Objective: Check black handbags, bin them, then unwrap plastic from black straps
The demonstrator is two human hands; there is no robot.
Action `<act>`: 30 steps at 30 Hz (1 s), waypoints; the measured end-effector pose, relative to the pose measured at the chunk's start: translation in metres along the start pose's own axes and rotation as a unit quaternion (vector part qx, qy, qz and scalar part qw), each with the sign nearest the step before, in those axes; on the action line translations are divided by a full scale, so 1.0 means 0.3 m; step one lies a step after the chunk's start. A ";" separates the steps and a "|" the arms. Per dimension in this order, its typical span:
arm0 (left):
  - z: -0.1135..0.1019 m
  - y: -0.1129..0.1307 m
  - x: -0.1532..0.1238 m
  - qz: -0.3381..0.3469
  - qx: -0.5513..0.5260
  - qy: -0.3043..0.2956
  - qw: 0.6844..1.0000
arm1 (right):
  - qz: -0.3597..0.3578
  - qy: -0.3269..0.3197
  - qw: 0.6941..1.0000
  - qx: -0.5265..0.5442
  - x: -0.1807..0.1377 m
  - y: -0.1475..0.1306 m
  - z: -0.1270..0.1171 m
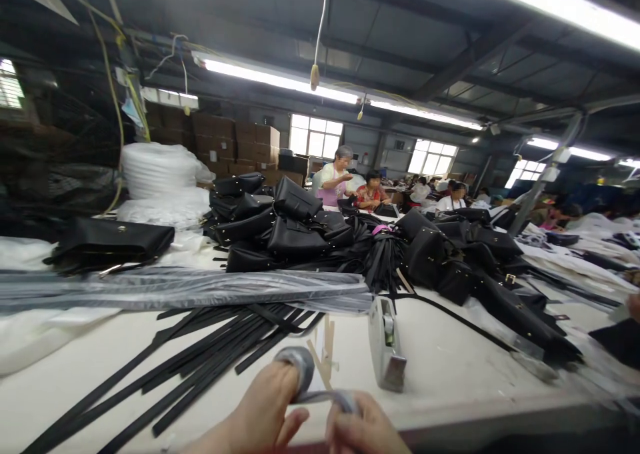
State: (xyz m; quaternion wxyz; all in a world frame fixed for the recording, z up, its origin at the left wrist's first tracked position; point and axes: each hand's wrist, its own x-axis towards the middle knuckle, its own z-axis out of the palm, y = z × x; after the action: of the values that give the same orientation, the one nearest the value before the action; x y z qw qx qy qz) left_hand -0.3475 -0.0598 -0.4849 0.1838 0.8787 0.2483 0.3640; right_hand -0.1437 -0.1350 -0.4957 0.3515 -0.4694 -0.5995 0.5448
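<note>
My left hand point(266, 404) is closed around a shiny grey coiled strip point(302, 369), whose rounded loop sticks out past the fingers. From there a stretch of the strip runs across to my right hand point(367, 426), which is closed on its other part; motion blurs those fingers. The strip looks like a strap in clear film, though I cannot tell for sure. Just beyond my hands stands a grey tape dispenser point(387, 347). Several black straps point(215, 354) lie fanned out on the white table point(450, 347) to the left.
Long plastic-wrapped strips point(200, 289) lie across the table. Behind them are piled black handbags point(295, 204), a bundle of black straps point(384, 257) and more bags point(465, 247) at right. One black bag point(117, 241) and white foam rolls point(160, 174) are left. Co-workers point(335, 177) are farther back.
</note>
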 end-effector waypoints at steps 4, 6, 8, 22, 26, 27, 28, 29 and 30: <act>-0.022 0.101 0.025 -0.243 -0.190 -0.193 0.932 | -0.051 0.114 0.987 -0.101 0.006 -0.053 -0.087; -0.050 0.137 0.049 -0.367 -0.369 -0.237 0.820 | -0.111 0.113 0.973 -0.171 0.005 -0.079 -0.074; -0.080 0.138 0.069 -0.424 -0.519 -0.242 0.702 | -0.129 0.080 0.969 -0.194 0.016 -0.083 -0.035; -0.062 0.007 0.084 -0.094 -0.057 0.043 0.993 | 0.001 -0.065 0.989 0.130 -0.030 -0.099 0.048; -0.021 0.040 0.029 -0.165 -0.082 -0.183 0.966 | 0.008 0.018 0.999 -0.025 -0.003 -0.077 -0.113; -0.020 0.050 0.027 -0.224 -0.157 -0.217 0.937 | -0.001 0.035 0.994 -0.100 0.008 -0.056 -0.138; -0.022 0.056 0.029 -0.284 -0.250 -0.239 0.894 | -0.014 0.054 0.984 -0.169 0.018 -0.034 -0.155; -0.025 0.057 0.032 -0.336 -0.348 -0.252 0.838 | -0.024 0.071 0.972 -0.221 0.025 -0.013 -0.162; -0.028 0.052 0.036 -0.377 -0.438 -0.254 0.776 | -0.024 0.079 0.966 -0.245 0.029 0.005 -0.162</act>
State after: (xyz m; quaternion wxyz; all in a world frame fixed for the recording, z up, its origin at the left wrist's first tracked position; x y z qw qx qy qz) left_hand -0.3424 -0.0651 -0.4655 0.7276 0.6001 0.3176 0.0983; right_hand -0.1007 -0.1112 -0.4902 0.2849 -0.5682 -0.6958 0.3343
